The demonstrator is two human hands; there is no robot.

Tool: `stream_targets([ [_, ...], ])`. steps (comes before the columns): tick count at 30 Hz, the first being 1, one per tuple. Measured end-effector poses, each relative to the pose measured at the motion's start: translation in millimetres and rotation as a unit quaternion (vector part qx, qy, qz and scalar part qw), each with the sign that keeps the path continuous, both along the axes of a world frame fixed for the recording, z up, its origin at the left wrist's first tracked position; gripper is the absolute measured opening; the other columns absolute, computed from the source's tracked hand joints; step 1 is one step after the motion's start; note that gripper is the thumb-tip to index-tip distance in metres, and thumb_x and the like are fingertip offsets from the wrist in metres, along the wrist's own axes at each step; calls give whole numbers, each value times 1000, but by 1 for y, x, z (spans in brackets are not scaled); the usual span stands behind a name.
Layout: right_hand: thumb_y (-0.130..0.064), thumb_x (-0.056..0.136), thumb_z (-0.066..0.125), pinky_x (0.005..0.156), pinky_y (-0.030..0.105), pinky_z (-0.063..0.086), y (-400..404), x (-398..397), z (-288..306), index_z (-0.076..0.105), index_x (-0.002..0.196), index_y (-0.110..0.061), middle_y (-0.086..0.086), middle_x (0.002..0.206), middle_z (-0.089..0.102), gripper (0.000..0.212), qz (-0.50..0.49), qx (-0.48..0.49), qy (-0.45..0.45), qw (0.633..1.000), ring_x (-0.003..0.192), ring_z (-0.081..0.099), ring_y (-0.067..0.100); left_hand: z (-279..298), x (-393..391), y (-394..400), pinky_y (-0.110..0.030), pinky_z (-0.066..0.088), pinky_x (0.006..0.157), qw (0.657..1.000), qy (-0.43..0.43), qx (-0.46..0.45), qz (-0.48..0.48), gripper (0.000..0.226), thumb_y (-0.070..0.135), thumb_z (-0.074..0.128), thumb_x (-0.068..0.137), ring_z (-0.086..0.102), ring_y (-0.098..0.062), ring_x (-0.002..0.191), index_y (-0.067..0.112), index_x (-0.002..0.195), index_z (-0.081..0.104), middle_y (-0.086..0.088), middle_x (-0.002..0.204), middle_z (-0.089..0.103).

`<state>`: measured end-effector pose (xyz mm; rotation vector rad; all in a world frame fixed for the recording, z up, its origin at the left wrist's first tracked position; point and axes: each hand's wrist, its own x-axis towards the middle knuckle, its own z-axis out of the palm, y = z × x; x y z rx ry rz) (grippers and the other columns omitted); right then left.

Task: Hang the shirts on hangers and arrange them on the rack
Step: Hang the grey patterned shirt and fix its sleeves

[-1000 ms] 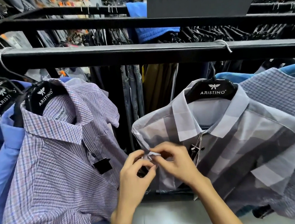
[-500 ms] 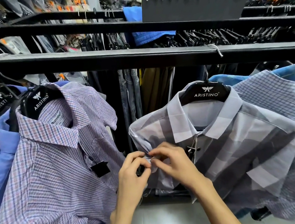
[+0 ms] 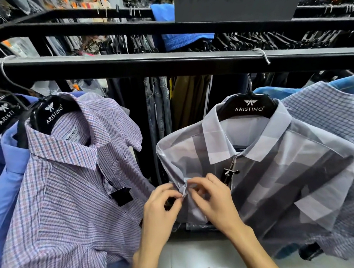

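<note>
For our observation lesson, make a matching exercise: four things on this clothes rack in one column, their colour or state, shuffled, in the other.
Things:
1. grey shirt
2. checked shirt
3. blue shirt
4. hanger

States:
a. plain, far left
b. black, reads ARISTINO
c. sleeve pinched by both hands
d. black tag dangling on its front, left of the hands

Pairs: 1-c, 2-d, 3-a, 4-b

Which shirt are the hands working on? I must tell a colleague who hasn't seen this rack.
On the black front rail, find the hanger right of the gap. Its grey shirt is the one both hands pinch at the sleeve hem. Broad pale and dark grey blocks distinguish it from the fine-checked shirts beside it.
</note>
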<state>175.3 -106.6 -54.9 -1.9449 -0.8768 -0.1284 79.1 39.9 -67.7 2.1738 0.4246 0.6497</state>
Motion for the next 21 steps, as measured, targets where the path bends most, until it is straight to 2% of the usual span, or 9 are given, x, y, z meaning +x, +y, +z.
stream_targets([
  [3, -27, 94, 61, 87, 16, 50, 2, -1, 4, 63, 129, -31, -16, 118, 51, 35, 43, -73, 10, 996, 101, 60, -1, 5, -1, -4, -7, 43, 82, 999, 3, -30, -30, 23, 2, 81, 78, 67, 2, 89, 23, 83, 73, 18, 92, 70],
  [5, -26, 95, 52, 97, 22, 49, 5, 0, 3, 62, 130, -31, -16, 129, 51, 37, 105, -114, 15, 988, 114, 58, 0, 5, 0, -8, -8, 45, 75, 999, 1, -33, -23, 27, 0, 81, 75, 66, -2, 79, 24, 80, 70, 15, 84, 68],
  [7, -23, 94, 55, 94, 30, 50, 7, 1, 0, 68, 121, -29, -14, 115, 58, 31, 123, -117, 4, 985, 107, 60, 7, 0, -1, -10, -12, 46, 65, 998, 8, -67, 10, 34, -2, 80, 71, 62, -7, 67, 27, 78, 62, 10, 78, 64],
  [10, -30, 86, 63, 80, 35, 50, 6, 1, -5, 72, 99, -35, -17, 92, 56, 16, 45, -103, -70, 991, 85, 56, 10, -5, -5, -13, -15, 45, 58, 993, -5, -86, 77, 40, -5, 77, 70, 56, -13, 61, 30, 82, 61, 6, 78, 58],
  [12, -35, 82, 67, 73, 32, 44, 9, -2, -6, 73, 90, -36, -16, 81, 55, 10, -9, -99, -135, 986, 77, 47, 13, -4, -7, -15, -15, 44, 59, 991, -31, -63, 112, 39, -8, 75, 72, 54, -14, 64, 26, 88, 67, 6, 80, 55],
  [14, -34, 80, 70, 73, 28, 41, 13, -3, -6, 73, 88, -34, -18, 75, 49, 8, -11, -76, -142, 987, 79, 42, 11, -1, -8, -16, -16, 42, 61, 991, -40, -26, 126, 36, -7, 76, 74, 51, -12, 65, 23, 91, 70, 7, 75, 51],
  [17, -28, 83, 74, 76, 21, 43, 13, -1, -3, 74, 98, -27, -21, 83, 47, 15, 95, -68, -51, 992, 84, 50, 4, 3, -12, -10, -22, 41, 67, 990, -31, 46, 128, 33, -1, 82, 71, 50, -10, 70, 25, 88, 70, 11, 72, 50],
  [19, -27, 88, 75, 76, 13, 42, 9, 0, -1, 75, 107, -24, -20, 90, 53, 18, 144, -57, 23, 988, 84, 57, -1, 1, -15, -3, -19, 43, 77, 989, -52, 69, 123, 27, 3, 81, 74, 54, -12, 82, 23, 90, 73, 12, 84, 55],
  [21, -26, 93, 73, 75, 11, 42, 9, -1, -2, 76, 110, -23, -17, 91, 57, 17, 131, -35, 28, 990, 81, 59, 0, 0, -16, 0, -14, 43, 88, 991, -68, 58, 98, 26, 5, 74, 83, 60, -8, 97, 23, 101, 76, 13, 101, 57],
])
